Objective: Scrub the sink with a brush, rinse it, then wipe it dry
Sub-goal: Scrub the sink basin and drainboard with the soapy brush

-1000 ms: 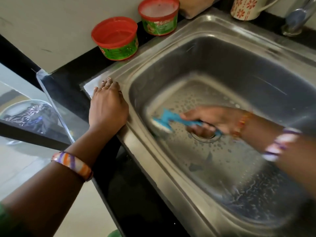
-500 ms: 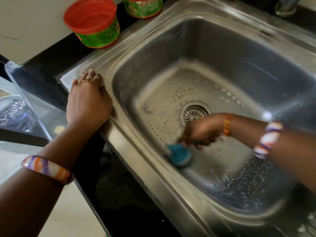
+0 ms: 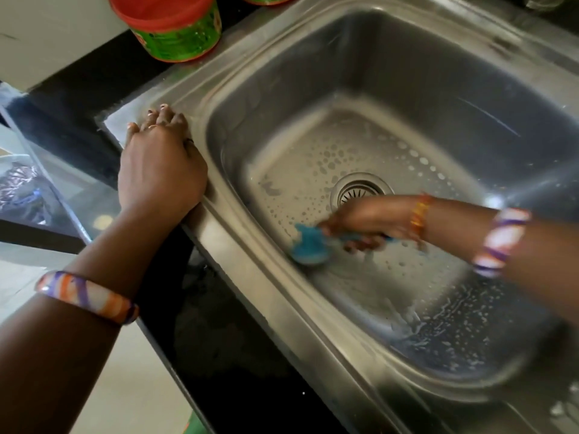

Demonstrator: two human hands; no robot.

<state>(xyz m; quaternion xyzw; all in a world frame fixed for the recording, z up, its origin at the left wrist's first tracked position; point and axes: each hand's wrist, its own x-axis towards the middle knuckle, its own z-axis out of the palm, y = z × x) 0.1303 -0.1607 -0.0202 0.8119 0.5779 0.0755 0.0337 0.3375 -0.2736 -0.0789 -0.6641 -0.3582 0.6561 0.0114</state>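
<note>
You are pressing the blue brush (image 3: 308,247) against the floor of the sink (image 3: 416,70), near the front wall and just short of the drain (image 3: 360,189) — scrubbing is the step in hand. Your right hand (image 3: 366,220) is curling round the handle; your left hand (image 3: 161,164) is lying flat on the rim, holding nothing. Suds are sitting across the basin — next you likely need to work the far walls before rinsing.
</note>
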